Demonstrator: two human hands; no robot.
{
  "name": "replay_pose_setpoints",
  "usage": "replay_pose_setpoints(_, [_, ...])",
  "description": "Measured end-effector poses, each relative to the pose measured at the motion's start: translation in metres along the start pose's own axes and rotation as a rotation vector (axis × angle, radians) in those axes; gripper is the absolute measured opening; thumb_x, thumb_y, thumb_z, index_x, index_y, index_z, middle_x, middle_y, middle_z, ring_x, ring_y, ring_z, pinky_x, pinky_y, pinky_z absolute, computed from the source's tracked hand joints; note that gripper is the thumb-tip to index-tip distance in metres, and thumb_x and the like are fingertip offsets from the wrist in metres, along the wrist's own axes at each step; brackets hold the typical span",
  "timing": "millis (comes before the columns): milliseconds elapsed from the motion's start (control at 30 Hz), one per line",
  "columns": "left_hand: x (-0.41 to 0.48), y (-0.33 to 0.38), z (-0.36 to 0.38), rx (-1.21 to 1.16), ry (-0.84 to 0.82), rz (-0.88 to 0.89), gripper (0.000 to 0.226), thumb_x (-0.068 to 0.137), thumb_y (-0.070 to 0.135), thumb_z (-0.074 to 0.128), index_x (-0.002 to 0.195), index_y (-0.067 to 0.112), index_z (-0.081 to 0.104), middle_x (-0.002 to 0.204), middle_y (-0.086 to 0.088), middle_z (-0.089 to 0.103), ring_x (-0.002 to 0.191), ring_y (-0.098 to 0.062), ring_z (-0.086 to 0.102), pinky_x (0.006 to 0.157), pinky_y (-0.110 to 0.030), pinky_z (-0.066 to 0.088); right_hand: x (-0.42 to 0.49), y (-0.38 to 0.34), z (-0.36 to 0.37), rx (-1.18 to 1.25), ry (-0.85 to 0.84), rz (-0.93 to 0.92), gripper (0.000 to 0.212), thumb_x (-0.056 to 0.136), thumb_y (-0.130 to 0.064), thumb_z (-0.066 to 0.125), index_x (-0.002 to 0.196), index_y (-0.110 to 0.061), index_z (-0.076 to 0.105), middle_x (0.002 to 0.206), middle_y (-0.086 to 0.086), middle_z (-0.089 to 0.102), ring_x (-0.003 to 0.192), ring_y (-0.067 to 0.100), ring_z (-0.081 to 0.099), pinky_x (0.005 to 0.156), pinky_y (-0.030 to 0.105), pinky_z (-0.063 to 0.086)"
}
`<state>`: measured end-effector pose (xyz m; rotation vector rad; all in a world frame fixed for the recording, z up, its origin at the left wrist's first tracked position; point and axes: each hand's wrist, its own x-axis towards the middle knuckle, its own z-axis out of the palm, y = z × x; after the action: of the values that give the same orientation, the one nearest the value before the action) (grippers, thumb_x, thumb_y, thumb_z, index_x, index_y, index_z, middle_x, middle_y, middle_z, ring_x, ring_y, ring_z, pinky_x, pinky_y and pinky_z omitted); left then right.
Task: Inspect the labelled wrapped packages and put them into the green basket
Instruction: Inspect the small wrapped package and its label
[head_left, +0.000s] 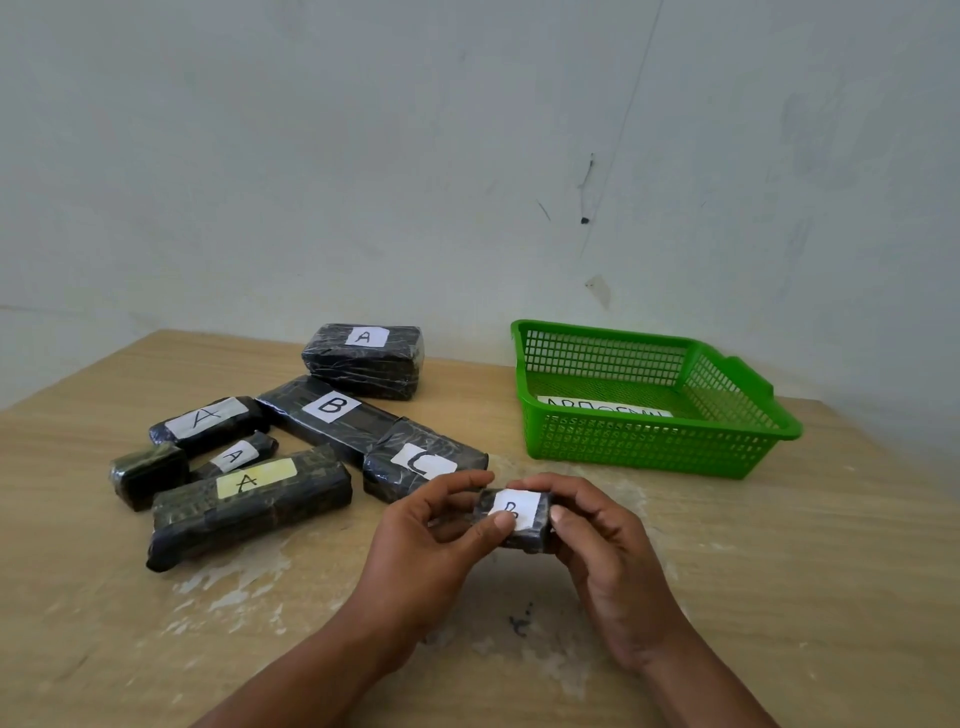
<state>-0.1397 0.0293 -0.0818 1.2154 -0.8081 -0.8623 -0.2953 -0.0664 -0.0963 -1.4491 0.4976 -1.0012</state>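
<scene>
Wooden surface (779, 571), green basket (649, 447) at right, seven wrapped packages (332, 415) clustered at left.
A small labelled package (530, 512) is in front of both and outside the basket, with the left hand (431, 540) and right hand (608, 545) pinching its ends.

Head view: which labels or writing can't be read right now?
Head view only:
- Letter on the held package: partly covered by the thumb of the left hand; the right hand grips the other end.
- Writing on the paper strip in the green basket: cut off by the near wall.
- Label on the leftmost small package: none shows on its visible faces.
</scene>
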Motion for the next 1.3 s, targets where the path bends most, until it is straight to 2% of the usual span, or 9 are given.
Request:
replay_pose_setpoints(133, [-0.0027, 0.0049, 0.0016, 0.037, 0.023, -0.008, 0.045, 0.066, 0.022, 0.085, 0.11, 0.022, 0.075, 0.093, 0.004, 0.082, 0.089, -0.016, 0.08, 0.081, -0.024, 0.062, -0.0004, -0.0012, -0.0006, 0.007, 0.002, 0.03, 0.03, 0.093, -0.02, 0.057, 0.116, -0.015, 0.076, 0.115, 0.016, 0.075, 0.104, 0.029, 0.07, 0.087, 0.045, 0.057])
replay_pose_setpoints(200, [-0.0036, 0.006, 0.0023, 0.043, 0.042, -0.015, 0.046, 0.064, 0.024, 0.086, 0.109, 0.022, 0.075, 0.092, 0.002, 0.082, 0.088, -0.017, 0.08, 0.084, -0.029, 0.062, -0.0017, -0.0033, -0.0009, -0.012, -0.025, 0.025, 0.032, 0.09, -0.026, 0.066, 0.118, -0.014, 0.075, 0.113, 0.017, 0.076, 0.103, 0.031, 0.072, 0.085, 0.039, 0.058])
replay_pose_setpoints(267, [-0.0041, 0.0066, 0.0022, 0.047, 0.051, -0.027, 0.044, 0.066, 0.023, 0.087, 0.109, 0.021, 0.075, 0.092, -0.002, 0.082, 0.088, -0.019, 0.08, 0.09, -0.035, 0.061, -0.0029, -0.0042, -0.0013, -0.063, -0.028, 0.001, 0.032, 0.088, -0.02, 0.07, 0.119, -0.013, 0.075, 0.111, 0.016, 0.078, 0.102, 0.032, 0.074, 0.082, 0.033, 0.06])
replay_pose_setpoints(400, [-0.0049, 0.0064, 0.0016, 0.03, 0.022, -0.049, 0.034, 0.083, 0.001, 0.08, 0.113, 0.016, 0.073, 0.092, -0.004, 0.083, 0.093, -0.023, 0.079, 0.097, -0.044, 0.059, -0.0021, -0.0053, -0.0029, -0.087, -0.006, -0.016, 0.033, 0.086, -0.014, 0.066, 0.118, -0.011, 0.075, 0.108, 0.011, 0.08, 0.098, 0.022, 0.076, 0.08, 0.027, 0.06])
replay_pose_setpoints(500, [-0.0059, 0.0072, 0.0021, 0.058, 0.013, -0.044, 0.036, 0.085, -0.003, 0.077, 0.114, 0.017, 0.071, 0.092, -0.003, 0.083, 0.093, -0.024, 0.079, 0.094, -0.042, 0.061, -0.0013, -0.0064, -0.0021, -0.094, 0.005, -0.025, 0.033, 0.085, -0.012, 0.066, 0.116, -0.011, 0.075, 0.108, 0.008, 0.08, 0.099, 0.018, 0.076, 0.081, 0.023, 0.059])
replay_pose_setpoints(733, [-0.0063, 0.0065, 0.0025, 0.094, 0.014, -0.013, 0.037, 0.084, -0.001, 0.079, 0.114, 0.019, 0.071, 0.093, 0.0, 0.083, 0.091, -0.019, 0.08, 0.086, -0.033, 0.063, -0.0012, -0.0036, -0.0015, -0.04, 0.005, 0.013, 0.031, 0.086, -0.014, 0.068, 0.114, -0.018, 0.079, 0.111, 0.013, 0.079, 0.105, 0.027, 0.074, 0.086, 0.03, 0.059])
replay_pose_setpoints(900, [-0.0074, 0.0068, 0.0042, 0.102, 0.024, 0.004, 0.036, 0.084, -0.003, 0.079, 0.112, 0.018, 0.072, 0.089, 0.0, 0.083, 0.087, -0.019, 0.08, 0.083, -0.03, 0.064, -0.0009, -0.0037, -0.0009, -0.084, 0.006, -0.01, 0.033, 0.083, -0.012, 0.07, 0.115, -0.014, 0.077, 0.108, 0.009, 0.08, 0.102, 0.021, 0.076, 0.083, 0.025, 0.059])
replay_pose_setpoints(1067, [-0.0071, 0.006, 0.0049, 0.093, 0.028, 0.003, 0.036, 0.084, -0.004, 0.079, 0.111, 0.018, 0.072, 0.088, 0.001, 0.082, 0.085, -0.018, 0.08, 0.079, -0.025, 0.064, -0.0009, -0.0008, -0.0038, -0.11, -0.014, -0.02, 0.039, 0.083, -0.008, 0.067, 0.12, -0.013, 0.075, 0.113, 0.008, 0.08, 0.108, 0.023, 0.075, 0.087, 0.027, 0.06])
replay_pose_setpoints(1300, [-0.0042, 0.004, 0.0025, 0.104, 0.021, 0.005, 0.037, 0.084, -0.004, 0.079, 0.112, 0.019, 0.072, 0.095, 0.0, 0.082, 0.089, -0.019, 0.08, 0.082, -0.031, 0.063, -0.001, -0.0014, -0.003, -0.12, -0.03, -0.029, 0.038, 0.084, -0.006, 0.067, 0.121, -0.014, 0.075, 0.114, 0.009, 0.079, 0.109, 0.024, 0.075, 0.09, 0.028, 0.06])
